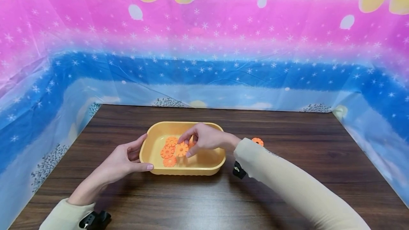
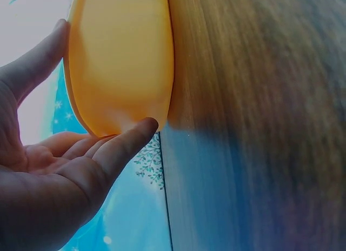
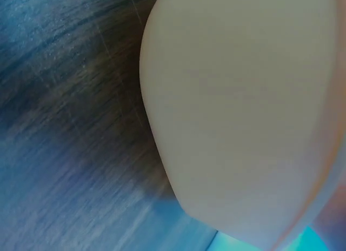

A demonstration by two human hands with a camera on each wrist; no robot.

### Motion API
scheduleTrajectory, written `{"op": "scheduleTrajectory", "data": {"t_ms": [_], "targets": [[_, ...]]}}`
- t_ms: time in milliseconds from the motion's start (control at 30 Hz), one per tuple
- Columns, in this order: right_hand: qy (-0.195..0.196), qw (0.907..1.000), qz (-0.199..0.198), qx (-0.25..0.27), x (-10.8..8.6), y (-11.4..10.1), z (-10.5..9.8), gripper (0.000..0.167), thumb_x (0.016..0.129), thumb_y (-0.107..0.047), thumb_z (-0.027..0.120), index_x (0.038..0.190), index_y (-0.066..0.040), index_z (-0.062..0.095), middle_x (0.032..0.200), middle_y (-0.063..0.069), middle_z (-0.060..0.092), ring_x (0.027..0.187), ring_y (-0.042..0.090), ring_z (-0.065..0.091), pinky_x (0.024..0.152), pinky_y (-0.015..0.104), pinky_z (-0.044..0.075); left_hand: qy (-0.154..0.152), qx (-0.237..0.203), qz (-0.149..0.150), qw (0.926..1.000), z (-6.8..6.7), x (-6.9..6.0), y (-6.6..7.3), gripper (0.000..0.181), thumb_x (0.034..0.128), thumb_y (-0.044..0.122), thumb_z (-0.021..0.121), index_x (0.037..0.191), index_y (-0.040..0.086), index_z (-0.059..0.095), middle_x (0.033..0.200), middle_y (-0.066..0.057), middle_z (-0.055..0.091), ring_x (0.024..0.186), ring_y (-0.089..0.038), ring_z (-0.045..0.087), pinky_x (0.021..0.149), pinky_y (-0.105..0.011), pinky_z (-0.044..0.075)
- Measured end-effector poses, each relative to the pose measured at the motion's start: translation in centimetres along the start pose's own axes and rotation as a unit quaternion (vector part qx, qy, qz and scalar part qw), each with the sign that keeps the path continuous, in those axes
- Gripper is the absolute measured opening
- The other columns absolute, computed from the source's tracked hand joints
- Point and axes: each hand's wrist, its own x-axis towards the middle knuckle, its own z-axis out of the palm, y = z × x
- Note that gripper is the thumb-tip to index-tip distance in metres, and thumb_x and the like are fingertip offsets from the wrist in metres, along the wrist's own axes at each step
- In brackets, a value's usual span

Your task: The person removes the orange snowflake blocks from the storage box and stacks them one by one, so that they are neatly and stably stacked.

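A yellow plastic tub [image 1: 204, 170] stands on the table. Its left end is gripped by my left hand [image 1: 119, 162], thumb along the near rim and fingers around the left side. The left wrist view shows those fingers against the tub wall [image 2: 121, 56]. Inside the tub, my right hand [image 1: 204, 137] pinches an orange notched plastic disc [image 1: 181, 149] between thumb and fingers. Several similar discs [image 1: 167, 152] lie in the left part of the tub, some partly hidden by the hand. In the right wrist view, the tub's outer wall [image 3: 238, 110] fills most of the picture.
One more orange disc [image 1: 257, 141] lies on the dark wooden table [image 1: 287, 123] right of the tub, partly hidden behind the right sleeve [image 1: 281, 173]. A patterned pink and blue cloth [image 1: 204, 70] hangs around the table's back and sides.
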Motion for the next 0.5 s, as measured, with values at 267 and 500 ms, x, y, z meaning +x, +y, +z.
{"op": "scheduleTrajectory", "data": {"t_ms": [267, 500], "targets": [[0.018, 0.9998, 0.001, 0.004, -1.2, -0.9, -0.6, 0.042, 0.071, -0.01, 0.081, 0.11, -0.005, 0.068, 0.089, 0.01, 0.066, 0.067, 0.031, 0.048, 0.054, 0.024, 0.038, 0.002, -0.005, -0.003, 1.0, 0.1, -0.1, 0.1, 0.098, 0.0712, 0.017, 0.081, 0.148, 0.009, 0.02, 0.149, -0.015, 0.023, 0.124, -0.032, 0.04, 0.086, -0.032, 0.047], [0.029, 0.9995, -0.01, -0.001, -2.0, -0.5, -1.5, 0.042, 0.07, -0.012, 0.082, 0.11, -0.005, 0.067, 0.089, 0.016, 0.063, 0.06, 0.026, 0.042, 0.051, 0.024, 0.033, 0.003, -0.008, -0.007, 0.9999, 0.1, -0.2, 0.3, 0.099, 0.0708, 0.017, 0.081, 0.148, 0.01, 0.02, 0.148, -0.015, 0.025, 0.123, -0.032, 0.041, 0.085, -0.031, 0.048]]}}
